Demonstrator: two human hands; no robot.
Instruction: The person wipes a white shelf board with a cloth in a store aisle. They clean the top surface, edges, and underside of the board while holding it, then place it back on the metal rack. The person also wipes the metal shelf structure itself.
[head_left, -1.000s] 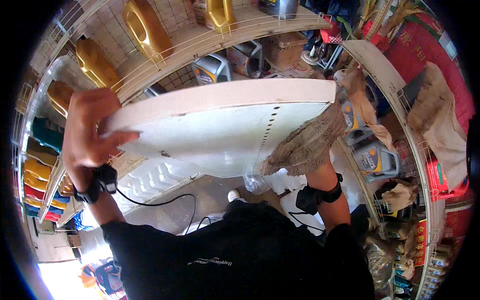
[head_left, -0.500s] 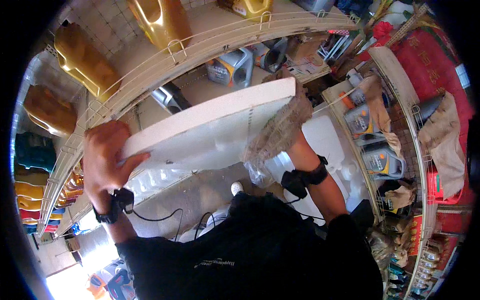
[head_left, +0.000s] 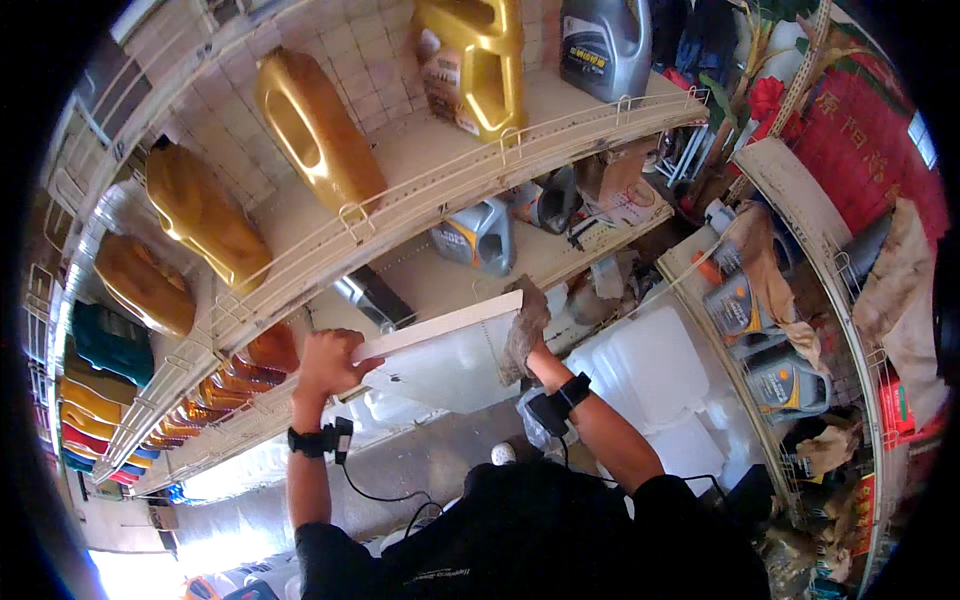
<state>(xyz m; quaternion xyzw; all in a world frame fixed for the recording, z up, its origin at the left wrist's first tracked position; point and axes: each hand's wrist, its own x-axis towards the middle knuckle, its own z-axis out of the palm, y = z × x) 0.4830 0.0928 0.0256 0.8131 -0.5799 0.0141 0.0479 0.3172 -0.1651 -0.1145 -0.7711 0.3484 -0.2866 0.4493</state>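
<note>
Head view, only one: white flat shelf board point(head_left: 440, 352) held out in front of the chest, tilted, long edge running from lower left up to the right; both hands on it.

Left hand point(head_left: 328, 362) grips the board's left end, fingers clenched over the top edge, thumb side underneath; black wrist strap point(head_left: 318, 440) with a cable hanging off it.

Right hand point(head_left: 527, 330) sits at the board's right end, wrapped in a dirty grey-brown rag point(head_left: 524, 322); rag pressed flat to the board's corner; fingers hidden under the cloth, so can't tell whether they're curled round the edge or just pushing.

Board sits just below the middle shelf point(head_left: 560, 262), near its front edge, not touching it as far as I can see.

Around: gold oil jugs point(head_left: 318, 128) on the upper wire-fronted shelf point(head_left: 420, 170); grey jug point(head_left: 478, 236) on the middle shelf behind the board; white plastic canisters point(head_left: 650, 372) to the right of the right forearm.
</note>
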